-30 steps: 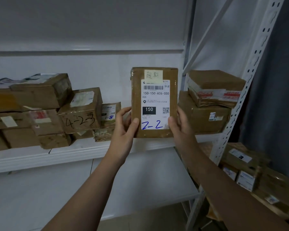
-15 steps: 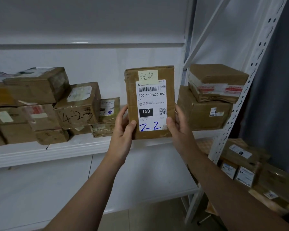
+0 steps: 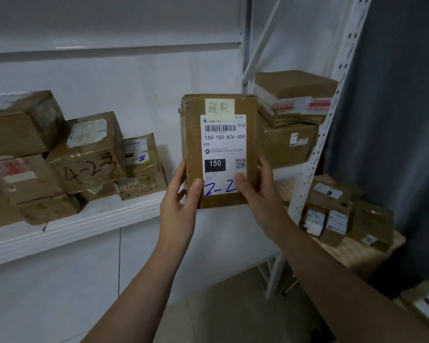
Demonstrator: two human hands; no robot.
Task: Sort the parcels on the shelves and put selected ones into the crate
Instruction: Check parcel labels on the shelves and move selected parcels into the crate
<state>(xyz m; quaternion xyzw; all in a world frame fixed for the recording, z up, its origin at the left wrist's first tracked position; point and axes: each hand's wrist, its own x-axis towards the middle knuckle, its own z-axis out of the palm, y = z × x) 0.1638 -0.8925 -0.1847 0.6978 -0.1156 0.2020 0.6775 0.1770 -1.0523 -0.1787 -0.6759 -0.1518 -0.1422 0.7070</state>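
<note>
White shelf (image 3: 104, 216) against a pale wall, brown parcels (image 3: 89, 154) along it.
Both hands grip an upright parcel (image 3: 219, 149) before the shelf, left hand (image 3: 177, 206) at its lower left edge, right hand (image 3: 260, 194) lower right, thumb overlapping the handwritten "2-2"; fine label print unreadable.

The parcel (image 3: 195, 144) is matt brown cardboard with a smooth white paper label (image 3: 224, 144); the shelf (image 3: 84, 224) is glossy white.

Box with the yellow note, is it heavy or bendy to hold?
Probably stiff: the box shows flat faces and straight edges. Likely light: the left hand and right hand hold it upright by just its lower part.
</note>
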